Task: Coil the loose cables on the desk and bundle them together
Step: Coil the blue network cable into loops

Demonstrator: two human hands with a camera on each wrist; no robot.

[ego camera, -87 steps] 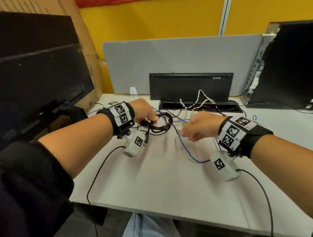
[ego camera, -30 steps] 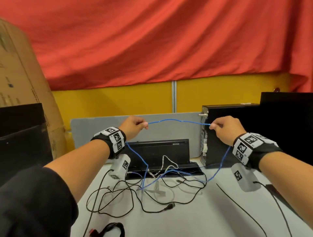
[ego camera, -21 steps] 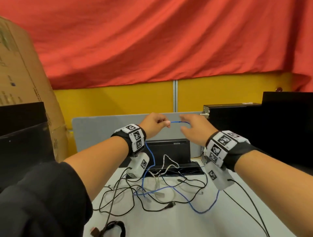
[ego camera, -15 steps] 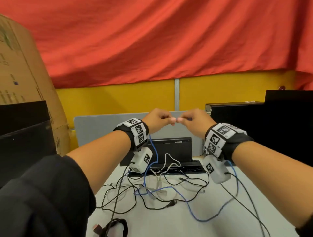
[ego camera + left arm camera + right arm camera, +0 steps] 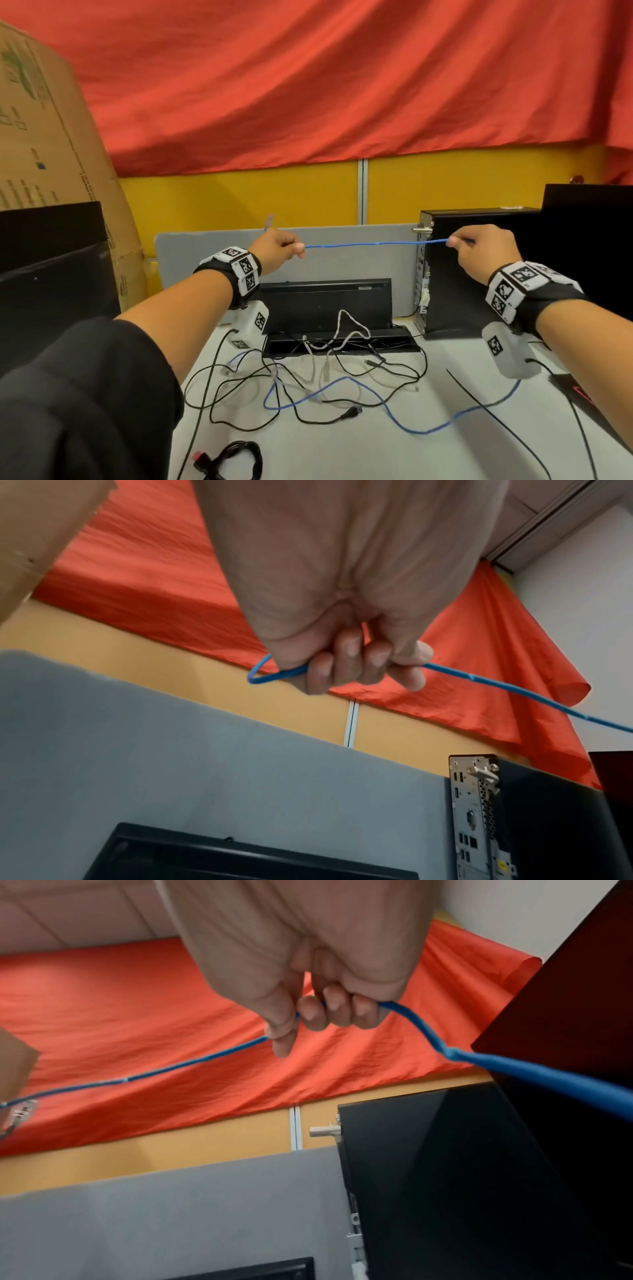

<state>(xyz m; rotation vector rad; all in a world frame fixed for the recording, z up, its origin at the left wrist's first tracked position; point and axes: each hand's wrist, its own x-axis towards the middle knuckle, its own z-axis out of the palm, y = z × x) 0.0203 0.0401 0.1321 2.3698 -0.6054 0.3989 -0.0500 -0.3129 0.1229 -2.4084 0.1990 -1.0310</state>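
Both arms raised over the desk [image 5: 359, 452], wrists roughly level. My left hand [image 5: 277, 248] sits at about 10 o'clock in the head view, fingers curled round the blue cable [image 5: 373, 243]; a short loop pokes out past the little finger in the left wrist view. My right hand [image 5: 486, 251], at about 2 o'clock, pinches the same cable between thumb and curled fingers. The span between them runs nearly straight. The rest trails from the right hand to the desk, crossing the tangle of black and white cables [image 5: 308, 373] — plug end possibly above the left hand, blurred. One coiled black cable [image 5: 236, 460] lies at 6 o'clock.
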